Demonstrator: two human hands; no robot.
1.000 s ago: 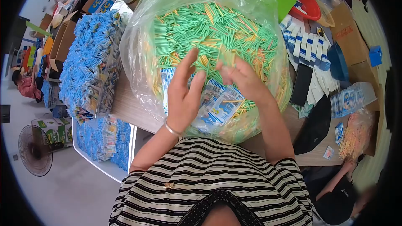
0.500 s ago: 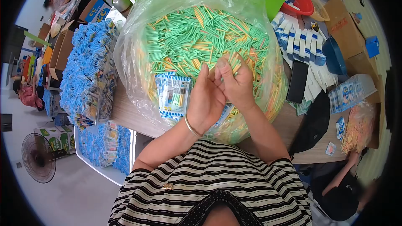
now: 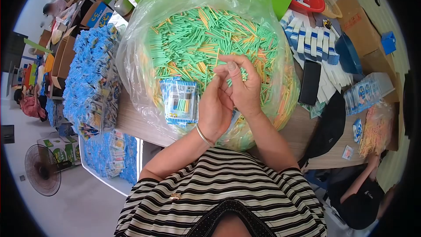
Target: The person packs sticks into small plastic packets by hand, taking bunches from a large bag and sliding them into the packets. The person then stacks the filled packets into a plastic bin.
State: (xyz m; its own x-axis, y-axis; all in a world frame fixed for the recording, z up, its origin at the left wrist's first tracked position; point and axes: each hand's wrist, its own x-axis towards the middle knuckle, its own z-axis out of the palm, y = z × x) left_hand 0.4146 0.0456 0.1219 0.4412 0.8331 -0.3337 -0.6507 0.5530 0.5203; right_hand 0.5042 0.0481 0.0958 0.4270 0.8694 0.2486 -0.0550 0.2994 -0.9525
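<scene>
My right hand (image 3: 246, 88) is closed around a small bunch of thin green and yellow sticks (image 3: 244, 75), their ends showing between the fingers. Beside it, touching, my left hand (image 3: 217, 109) is cupped with its palm up and thumb extended; its fingertips are partly hidden behind the right hand. A bangle circles the left wrist. Both hands are over a large clear plastic bag (image 3: 131, 61) full of loose green, yellow and orange sticks (image 3: 188, 39). Left of my left hand, blue-and-white printed packets (image 3: 182, 101) lie stacked on the sticks. Another packet partly shows under my hands.
At left stand a heap of blue packets (image 3: 90, 70) and a white bin (image 3: 140, 158) of more packets. A floor fan (image 3: 42, 170) is beyond. On the right lie a black phone (image 3: 310, 82), folded cartons (image 3: 318, 44), a red basin (image 3: 309, 0) and a co-worker's arm (image 3: 366, 175).
My right hand has rotated slightly and its fingers have curled further around the sticks, now seen end-on. My left hand stays beside it. The view has shifted slightly.
</scene>
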